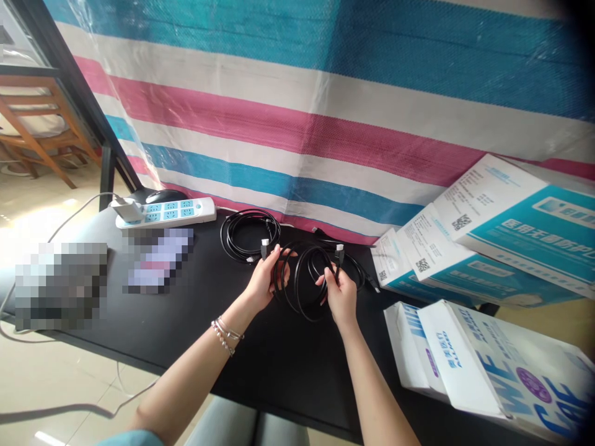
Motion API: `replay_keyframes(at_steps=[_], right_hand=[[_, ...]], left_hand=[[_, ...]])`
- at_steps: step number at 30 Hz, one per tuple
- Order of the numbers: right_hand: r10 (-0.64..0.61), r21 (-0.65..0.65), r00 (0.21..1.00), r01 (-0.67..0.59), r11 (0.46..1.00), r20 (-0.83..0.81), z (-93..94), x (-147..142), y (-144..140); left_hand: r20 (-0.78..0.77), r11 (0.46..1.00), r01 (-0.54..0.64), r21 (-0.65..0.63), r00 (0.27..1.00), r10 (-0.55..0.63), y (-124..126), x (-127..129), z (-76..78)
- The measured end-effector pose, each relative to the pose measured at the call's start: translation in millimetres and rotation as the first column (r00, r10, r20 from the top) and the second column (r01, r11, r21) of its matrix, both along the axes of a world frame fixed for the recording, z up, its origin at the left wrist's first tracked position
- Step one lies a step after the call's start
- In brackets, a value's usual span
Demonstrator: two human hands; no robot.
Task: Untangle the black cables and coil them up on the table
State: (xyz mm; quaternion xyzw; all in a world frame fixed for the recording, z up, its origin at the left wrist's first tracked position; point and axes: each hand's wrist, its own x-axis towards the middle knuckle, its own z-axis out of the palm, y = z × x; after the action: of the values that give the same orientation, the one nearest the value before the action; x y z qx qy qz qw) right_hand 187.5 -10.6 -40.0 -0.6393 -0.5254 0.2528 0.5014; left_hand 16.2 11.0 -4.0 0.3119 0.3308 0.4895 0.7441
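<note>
Both of my hands hold one coiled black cable just above the black table. My left hand grips the coil's left side, with a plug end sticking up by its fingers. My right hand grips the right side, and another plug end rises above its fingers. A second black cable coil lies flat on the table, just behind my left hand. A beaded bracelet sits on my left wrist.
A white power strip with a plugged-in charger and a black mouse lie at the back left. White and teal boxes are stacked at the right, more boxes nearer. A striped tarp hangs behind the table. Blurred items lie left.
</note>
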Motion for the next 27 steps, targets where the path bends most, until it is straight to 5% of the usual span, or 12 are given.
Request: replay_keyframes(at_steps=[12, 21, 27], right_hand=[[-0.002, 0.011, 0.995, 0.003, 1.0, -0.096, 4.8, -3.0, -1.2], [-0.027, 0.098, 0.988, 0.012, 0.995, 0.151, 0.3, -0.1, -0.7], [-0.076, 0.111, 0.981, 0.057, 0.992, 0.177, 3.2, -2.2, -3.4]], left_hand=[[-0.023, 0.999, 0.029, -0.045, 0.999, -0.03, 2.6, -5.5, 1.4], [-0.02, 0.999, 0.038, 0.023, 0.999, -0.037, 2.1, -7.0, 1.4], [-0.042, 0.998, 0.041, 0.039, 0.998, -0.039, 3.4, -6.5, -1.2]])
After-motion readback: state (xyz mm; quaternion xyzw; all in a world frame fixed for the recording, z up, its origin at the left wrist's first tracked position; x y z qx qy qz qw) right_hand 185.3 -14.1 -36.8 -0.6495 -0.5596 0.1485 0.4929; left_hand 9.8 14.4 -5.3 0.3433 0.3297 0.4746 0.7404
